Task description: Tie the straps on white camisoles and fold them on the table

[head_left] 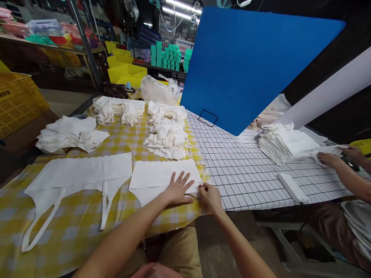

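A white garment (pixel 159 177), seemingly a camisole, lies folded flat on the yellow checked cloth before me. My left hand (pixel 178 190) rests on its right half, fingers spread. At its right edge, the fingers of my right hand (pixel 211 196) are pinched together on the fabric. Left of it, a second white camisole (pixel 84 172) lies spread out with its straps toward me. Behind these are several white garment piles, among them a crumpled heap (pixel 166 135), a neater stack (pixel 118 108) and a loose bundle (pixel 71 133) at the left.
A blue board (pixel 255 61) stands upright on the white grid-patterned cloth (pixel 226 166). Right of it are a white garment stack (pixel 285 141), a long white object (pixel 292 187) and a co-worker's hands (pixel 330 159) holding white fabric. A yellow crate (pixel 20 102) stands at the left.
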### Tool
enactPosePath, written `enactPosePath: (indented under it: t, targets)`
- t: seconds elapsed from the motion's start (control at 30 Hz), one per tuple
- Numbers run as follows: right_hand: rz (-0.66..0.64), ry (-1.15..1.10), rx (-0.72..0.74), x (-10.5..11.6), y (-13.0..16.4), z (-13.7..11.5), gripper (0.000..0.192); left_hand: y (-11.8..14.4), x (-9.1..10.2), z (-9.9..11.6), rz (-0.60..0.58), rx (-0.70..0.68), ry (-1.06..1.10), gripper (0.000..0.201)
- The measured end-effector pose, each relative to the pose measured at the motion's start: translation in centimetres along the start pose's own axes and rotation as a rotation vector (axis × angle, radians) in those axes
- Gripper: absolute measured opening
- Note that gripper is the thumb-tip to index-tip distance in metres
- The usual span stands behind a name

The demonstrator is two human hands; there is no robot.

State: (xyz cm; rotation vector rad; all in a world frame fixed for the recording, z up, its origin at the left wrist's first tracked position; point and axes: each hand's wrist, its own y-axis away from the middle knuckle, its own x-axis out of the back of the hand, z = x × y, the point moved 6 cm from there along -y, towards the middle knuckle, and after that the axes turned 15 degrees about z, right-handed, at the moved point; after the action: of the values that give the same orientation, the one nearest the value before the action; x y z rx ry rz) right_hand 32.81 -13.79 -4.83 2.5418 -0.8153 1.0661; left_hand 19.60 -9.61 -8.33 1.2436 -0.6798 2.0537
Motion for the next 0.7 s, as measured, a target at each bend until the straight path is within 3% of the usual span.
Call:
enactPosePath:
  t: [0.2,0.33,0.4,0.57,0.7]
  targets:
    - [-0.062,-0.339,-0.125,0.8,-0.3,-0.6,0.025,0.0,0.0,0.1,-0.006,0.005,0.006,0.084]
    - [-0.078,-0.755,-0.405,2.2,-0.8,-0.9,0.019,-0.1,0.2,0.3,-0.033,0.005,0.006,0.084]
    - [-0.084,-0.893,-0.5,2.9,-1.0,-0.9,0.025,-0.1,0.3,0.3,-0.033,0.002,0.007,0.083]
    - [-0.172,-1.031,-0.655,3.4,-0.7,-0.5,0.021,0.3,0.5,0.2,0.021,-0.032,0.024,0.081]
    - [-0.092,-1.04,-0.622,3.4,-0.4,-0.4,0.019,0.6,1.7,1.9,0.155,-0.062,0.039,0.069]
